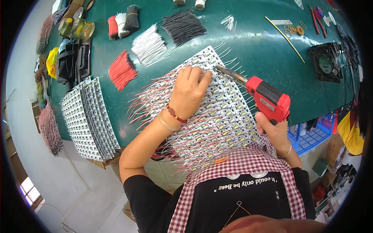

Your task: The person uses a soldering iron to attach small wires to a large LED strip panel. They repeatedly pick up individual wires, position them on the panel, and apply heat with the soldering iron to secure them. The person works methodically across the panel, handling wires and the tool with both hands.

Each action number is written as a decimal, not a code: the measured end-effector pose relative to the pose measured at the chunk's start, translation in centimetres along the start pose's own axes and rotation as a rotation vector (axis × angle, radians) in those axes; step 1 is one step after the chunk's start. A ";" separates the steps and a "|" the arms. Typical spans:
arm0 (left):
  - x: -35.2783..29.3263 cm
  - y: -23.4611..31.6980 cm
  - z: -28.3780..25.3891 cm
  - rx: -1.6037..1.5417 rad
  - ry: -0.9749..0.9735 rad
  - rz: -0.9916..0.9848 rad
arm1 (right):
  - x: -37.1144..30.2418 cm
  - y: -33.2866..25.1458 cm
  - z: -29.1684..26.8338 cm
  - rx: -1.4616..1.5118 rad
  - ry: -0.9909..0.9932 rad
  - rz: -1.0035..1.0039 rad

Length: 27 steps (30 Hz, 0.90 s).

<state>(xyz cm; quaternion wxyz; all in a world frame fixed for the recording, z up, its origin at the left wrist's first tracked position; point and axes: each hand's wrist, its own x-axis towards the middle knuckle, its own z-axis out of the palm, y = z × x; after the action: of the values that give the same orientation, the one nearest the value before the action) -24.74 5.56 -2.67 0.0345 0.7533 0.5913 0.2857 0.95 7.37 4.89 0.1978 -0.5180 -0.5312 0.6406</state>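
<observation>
My right hand (pixel 272 130) is wrapped round the grip of a red and black soldering gun (pixel 268 99). Its metal tip points left and meets the upper part of a large white circuit-board panel (pixel 243 126). Rows of small components cover this panel, with red, white and black wires sticking out at both sides. My left hand (pixel 190 87) lies over the panel, its fingers pinched together close to the gun's tip. Whatever is between those fingertips is too small to make out. The panel's near edge rests against my checked apron (pixel 241 159).
Bundles of red wires (pixel 122 70), white wires (pixel 149 46) and black wires (pixel 183 26) lie on the green table (pixel 272 50). More board panels (pixel 87 118) lean at the left. A black fan (pixel 325 63) stands at right, beyond a yellow stick (pixel 285 39). A blue basket (pixel 314 136) sits below.
</observation>
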 end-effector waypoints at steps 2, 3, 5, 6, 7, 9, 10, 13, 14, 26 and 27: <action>-0.1 -0.2 -0.2 0.009 -0.013 -0.004 | 0.2 0.1 0.2 0.011 0.014 0.039; -0.1 -0.4 -0.2 0.014 -0.020 -0.006 | 0.3 0.1 0.3 0.016 0.021 0.058; -0.2 -0.6 -0.2 0.022 -0.015 0.001 | 0.4 0.2 0.6 -0.017 0.021 0.060; -0.2 -0.7 -0.1 0.026 -0.013 0.004 | 0.5 0.2 0.7 -0.033 0.021 0.061; -0.3 -0.8 -0.1 0.028 -0.013 0.007 | 0.5 0.2 0.8 -0.034 0.029 0.034; -0.3 -0.9 -0.2 0.033 -0.013 0.012 | 0.3 0.3 1.1 -0.036 0.045 -0.018; -0.3 -1.0 -0.2 0.030 -0.011 0.016 | 0.2 0.3 1.2 -0.028 0.053 -0.021; -0.3 -1.0 -0.4 0.024 -0.009 0.022 | 0.0 0.0 1.0 0.011 0.081 -0.018; -0.3 -1.0 -0.4 0.024 -0.010 0.022 | -0.1 -0.1 0.9 0.035 0.091 -0.010; 0.4 0.5 -1.9 0.030 0.038 0.056 | -1.6 0.0 -0.8 0.144 0.086 -0.027; 0.4 0.9 -2.2 0.000 0.064 0.045 | -1.8 0.0 -1.0 0.145 0.077 -0.032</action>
<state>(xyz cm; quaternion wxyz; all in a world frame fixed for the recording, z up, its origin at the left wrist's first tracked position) -24.92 5.03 -0.37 0.0093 0.7570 0.5749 0.3105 2.54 6.42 5.76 0.2653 -0.5182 -0.4834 0.6538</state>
